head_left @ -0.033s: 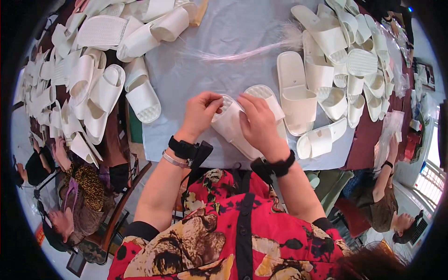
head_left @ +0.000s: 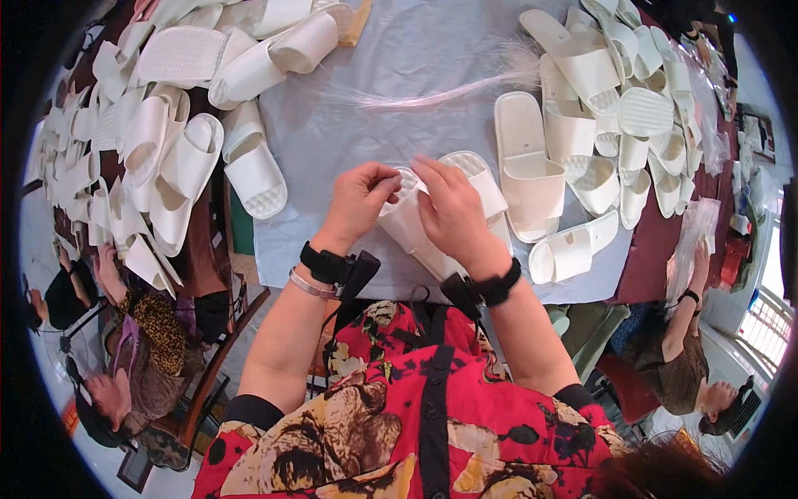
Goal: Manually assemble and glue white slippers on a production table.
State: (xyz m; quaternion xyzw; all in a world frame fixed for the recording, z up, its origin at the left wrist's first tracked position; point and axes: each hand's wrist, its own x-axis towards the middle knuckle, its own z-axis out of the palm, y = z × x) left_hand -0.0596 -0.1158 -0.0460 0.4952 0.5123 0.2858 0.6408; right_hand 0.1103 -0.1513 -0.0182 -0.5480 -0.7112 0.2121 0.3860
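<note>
Two white slippers lie side by side at the near edge of the grey-covered table. The left slipper (head_left: 401, 223) sits between my hands, its toe part partly hidden. My left hand (head_left: 363, 200) is at its upper left, thumb and fingertips pinched together; whatever they hold is too small to make out. Over the same slipper's strap reaches my right hand (head_left: 454, 209), fingers apart and stretched toward the left hand, their tips blurred. Behind the right hand, the second slipper (head_left: 486, 187) is partly covered. A single larger slipper (head_left: 529, 170) lies just to the right.
A bundle of thin clear strands (head_left: 440, 98) stretches across the grey sheet (head_left: 332, 137) beyond my hands. White slippers are heaped at left (head_left: 189, 170) and right (head_left: 594, 125). Another slipper (head_left: 573, 247) lies near right. People sit at left (head_left: 154, 349) and right (head_left: 677, 349).
My right hand has shifted slightly left and up, its fingertips closer to my left hand. The left hand stays nearly in place, still pinched.
</note>
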